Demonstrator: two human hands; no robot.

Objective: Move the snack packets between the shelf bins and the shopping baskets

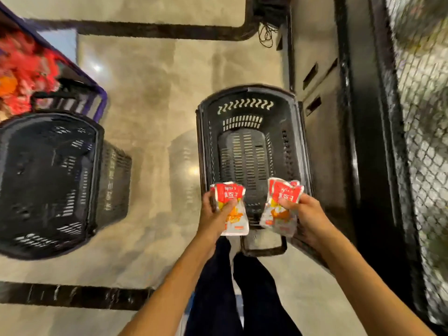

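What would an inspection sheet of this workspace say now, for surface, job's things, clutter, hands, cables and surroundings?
Surface: glossy beige floor with black lines; both black baskets stand on it.
Job's things: black slotted plastic basket in the middle, empty; second black plastic basket at left, nothing seen inside; purple-rimmed container at top left, holding blurred red packets; red-and-white foil snack packets, left packet and right packet, held above the middle basket's near end.
Clutter: nothing seen.
Hands: left hand grips the left packet; right hand grips the right packet.
Cables: thin black cable hanging loose at top.
Surroundings: black upright frame and wire mesh at right.
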